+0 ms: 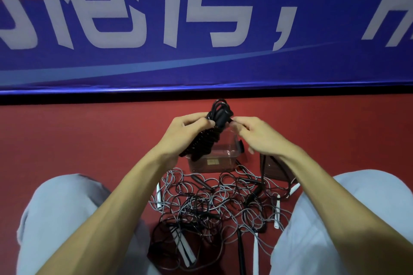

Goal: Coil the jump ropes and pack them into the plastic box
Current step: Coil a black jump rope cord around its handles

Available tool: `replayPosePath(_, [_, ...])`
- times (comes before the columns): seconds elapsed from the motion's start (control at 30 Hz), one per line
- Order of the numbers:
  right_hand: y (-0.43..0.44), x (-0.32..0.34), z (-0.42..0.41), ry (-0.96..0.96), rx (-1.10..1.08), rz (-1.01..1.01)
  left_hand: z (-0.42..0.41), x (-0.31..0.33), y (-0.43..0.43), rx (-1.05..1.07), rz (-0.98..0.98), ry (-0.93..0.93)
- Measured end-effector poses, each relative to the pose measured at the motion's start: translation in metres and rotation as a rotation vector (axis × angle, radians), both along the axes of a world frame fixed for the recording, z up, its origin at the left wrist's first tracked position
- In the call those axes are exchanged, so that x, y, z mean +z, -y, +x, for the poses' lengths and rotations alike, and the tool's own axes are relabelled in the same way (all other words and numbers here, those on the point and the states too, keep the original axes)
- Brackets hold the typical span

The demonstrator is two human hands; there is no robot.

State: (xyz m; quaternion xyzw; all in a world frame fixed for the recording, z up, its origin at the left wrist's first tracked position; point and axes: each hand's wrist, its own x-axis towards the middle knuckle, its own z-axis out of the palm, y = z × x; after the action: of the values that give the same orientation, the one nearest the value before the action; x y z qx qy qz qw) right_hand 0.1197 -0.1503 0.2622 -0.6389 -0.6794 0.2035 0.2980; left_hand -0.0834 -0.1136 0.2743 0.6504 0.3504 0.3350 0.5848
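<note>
My left hand (pixel 183 131) grips a coiled black jump rope (pixel 209 134), wrapped into a tight bundle and held in the air above the clear plastic box (pixel 223 158). My right hand (pixel 252 134) pinches the rope's end at the top right of the bundle. The box stands on the red floor just below and behind the bundle. Its inside looks bare where visible. A tangle of loose grey and black jump ropes (pixel 214 203) with white and black handles lies on the floor between my knees.
A dark brown lid-like object (pixel 274 169) lies right of the box, partly under my right forearm. A blue banner wall (pixel 201 51) rises beyond the red floor (pixel 89 136). My knees in grey trousers flank the rope pile.
</note>
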Motion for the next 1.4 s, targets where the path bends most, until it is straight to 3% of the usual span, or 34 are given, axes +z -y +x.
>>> replayPosePath(0.17, [0.01, 0.006, -0.01, 0.073, 0.058, 0.026, 0.001, -0.002, -0.006, 0.018, -0.114, 0.117])
replayPosePath(0.37, [0.017, 0.015, -0.011, 0.167, 0.076, -0.006, -0.001, -0.003, -0.008, 0.047, -0.11, 0.075])
replayPosePath(0.57, [0.021, 0.017, -0.011, 0.221, 0.072, -0.255, 0.003, -0.006, -0.009, 0.222, -0.032, 0.061])
replayPosePath(0.7, [0.023, 0.013, -0.006, 0.432, 0.087, -0.35, -0.001, -0.017, -0.02, 0.324, 0.199, -0.108])
replayPosePath(0.9, [0.023, 0.02, -0.009, 0.357, 0.195, -0.199, -0.004, -0.026, -0.028, 0.381, 0.488, -0.454])
replayPosePath(1.0, [0.026, 0.02, -0.016, 0.521, 0.266, -0.016, -0.001, -0.026, -0.026, 0.315, 0.641, -0.666])
replayPosePath(1.13, [0.029, 0.016, -0.023, 0.67, 0.342, 0.132, 0.0, -0.026, -0.022, 0.025, 0.644, -0.796])
replayPosePath(1.23, [0.027, 0.013, -0.025, 0.625, 0.287, 0.242, 0.002, -0.028, -0.016, -0.183, 0.6, -0.822])
replayPosePath(1.4, [0.022, 0.007, -0.022, 0.423, 0.0, 0.336, 0.004, -0.029, -0.011, -0.276, 0.593, -0.723])
